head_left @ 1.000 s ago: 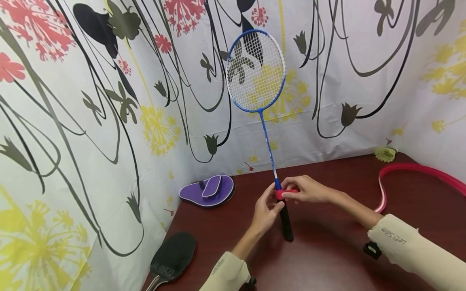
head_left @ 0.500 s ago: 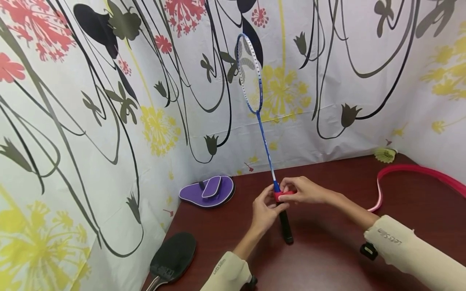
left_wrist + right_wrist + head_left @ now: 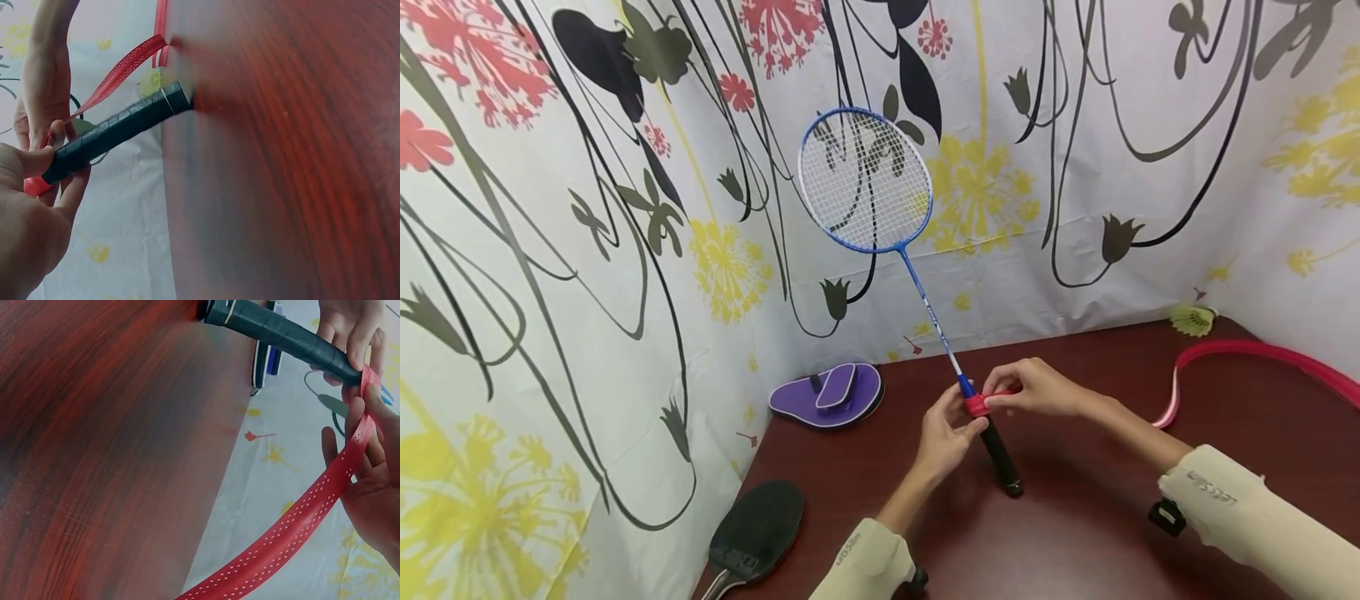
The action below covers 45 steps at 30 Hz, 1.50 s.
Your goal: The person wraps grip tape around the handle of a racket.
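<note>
A blue-and-white badminton racket (image 3: 931, 321) stands tilted, its strung head up and to the left. My left hand (image 3: 942, 437) holds it near the top of the black handle (image 3: 115, 134), thumb and fingers on opposite sides. Red perforated grip tape (image 3: 287, 531) is wound around the handle's upper end, just below the blue cone. Close on the right, my right hand (image 3: 1037, 389) pinches this tape between thumb and fingers. From there the tape's long free length hangs in a band, seen in the right wrist view. The handle's butt points down toward the table.
On the dark red table (image 3: 1060, 533) lie a purple paddle case (image 3: 790, 406) at the back left and a black table tennis paddle (image 3: 763, 521) at the front left. A yellow shuttlecock (image 3: 1192, 320) sits in the back right corner. Patterned cloth (image 3: 1075, 167) encloses the table.
The racket has turned about its handle: its head went from face-on to nearly edge-on, then face-on again, and now leans farther left and lower. Both hands stay at the handle's top.
</note>
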Motion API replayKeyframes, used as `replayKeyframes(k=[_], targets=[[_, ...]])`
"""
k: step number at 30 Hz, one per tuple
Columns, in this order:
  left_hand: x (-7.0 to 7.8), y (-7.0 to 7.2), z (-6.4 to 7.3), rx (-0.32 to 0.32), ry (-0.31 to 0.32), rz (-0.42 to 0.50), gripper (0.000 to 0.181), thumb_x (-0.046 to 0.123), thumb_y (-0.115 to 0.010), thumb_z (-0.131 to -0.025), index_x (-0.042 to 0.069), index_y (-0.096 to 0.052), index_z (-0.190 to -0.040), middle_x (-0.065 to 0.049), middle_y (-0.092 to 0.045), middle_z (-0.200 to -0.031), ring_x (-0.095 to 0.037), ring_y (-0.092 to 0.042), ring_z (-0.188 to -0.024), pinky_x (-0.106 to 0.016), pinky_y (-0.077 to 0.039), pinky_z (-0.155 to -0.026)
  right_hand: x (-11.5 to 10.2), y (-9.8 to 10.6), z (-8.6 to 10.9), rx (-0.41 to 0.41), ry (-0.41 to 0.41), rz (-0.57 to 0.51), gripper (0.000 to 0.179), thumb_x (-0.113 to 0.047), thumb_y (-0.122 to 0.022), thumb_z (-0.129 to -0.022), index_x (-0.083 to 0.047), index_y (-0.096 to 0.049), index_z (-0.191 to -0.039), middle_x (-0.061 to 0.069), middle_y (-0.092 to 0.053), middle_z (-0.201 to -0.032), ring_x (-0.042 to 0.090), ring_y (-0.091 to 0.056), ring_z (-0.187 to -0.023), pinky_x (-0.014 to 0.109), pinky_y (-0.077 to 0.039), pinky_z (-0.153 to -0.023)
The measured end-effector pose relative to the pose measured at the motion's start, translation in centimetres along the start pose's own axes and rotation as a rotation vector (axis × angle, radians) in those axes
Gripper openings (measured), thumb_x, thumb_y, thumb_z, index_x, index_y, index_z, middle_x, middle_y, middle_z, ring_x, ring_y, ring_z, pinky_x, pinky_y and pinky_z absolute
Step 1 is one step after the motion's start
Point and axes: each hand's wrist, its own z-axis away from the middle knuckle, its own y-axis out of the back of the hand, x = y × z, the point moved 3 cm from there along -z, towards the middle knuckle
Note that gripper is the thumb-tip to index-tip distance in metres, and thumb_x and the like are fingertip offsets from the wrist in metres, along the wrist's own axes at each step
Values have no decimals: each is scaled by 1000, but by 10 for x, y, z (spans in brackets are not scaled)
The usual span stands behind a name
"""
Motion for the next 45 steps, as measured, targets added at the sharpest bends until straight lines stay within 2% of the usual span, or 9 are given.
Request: replayKeyframes(k=[3,7,14,22,24,27,31,37,45], targets=[[-2,-4,1,-37,20,37,59,-6,-72,-93,9,-54,-147,-13,-68,-134,-21,-67,-122,-31,-57,-94,2,1,1,3,2,12,8,-25,-80,-93,-21,-74,-96,-11,-73,-73,12,-67,-60,24,-53,-56],[-4,-7,1,-47,50,102,61,-9,-69,-94,10,-52,-149,-11,-63,-141,-21,-64,-126,-31,-56,-96,3,0,2,10,20,32,8,-22,-80,-93,-19,-75,-99,-12,-72,-74,11,-64,-60,24,-51,-55],[-1,-1,-1,31,72,178,76,-15,-73,-88,11,-47,-155,-18,-68,-126,-30,-71,-113,-32,-60,-87,1,-3,-1,6,20,66,22,-22,-77,-96,-10,-74,-115,-10,-74,-91,6,-65,-78,24,-55,-70],[-3,4,-3,65,48,21,80,-5,-82,-86,11,-47,-156,-15,-72,-120,-25,-71,-108,-27,-61,-82,-4,-4,-2,7,95,136,21,-19,-76,-97,-13,-70,-116,-9,-73,-92,8,-64,-80,26,-55,-72],[-2,4,-4,52,55,50,76,-5,-79,-87,13,-49,-155,-15,-70,-122,-24,-70,-108,-33,-62,-83,-4,-5,-1,9,113,144,21,-19,-75,-97,-13,-69,-116,-9,-72,-92,10,-64,-81,27,-55,-73],[0,4,-6,47,83,139,60,1,-75,-94,13,-55,-150,-15,-66,-123,-22,-69,-103,-52,-61,-85,-4,-6,0,22,120,149,20,-18,-76,-97,-14,-68,-115,-10,-72,-91,12,-63,-79,27,-53,-72],[3,3,-10,109,105,173,33,16,-73,-99,10,-68,-131,-11,-70,-114,-16,-70,-89,-67,-56,-81,-4,-9,1,69,131,160,20,-17,-80,-93,-15,-68,-108,-11,-71,-87,8,-63,-77,26,-54,-69],[4,5,-15,198,93,137,18,9,-78,-93,6,-74,-111,-12,-77,-97,-13,-72,-78,-63,-59,-74,-5,-14,-2,111,95,121,25,-28,-87,-86,-16,-69,-100,-13,-69,-80,4,-63,-72,24,-54,-65],[7,12,-18,146,85,146,20,6,-74,-96,7,-74,-116,-20,-77,-104,-15,-74,-88,-45,-63,-74,4,-2,2,95,39,99,14,-21,-86,-87,-19,-72,-91,-12,-71,-78,4,-61,-60,25,-54,-52]])
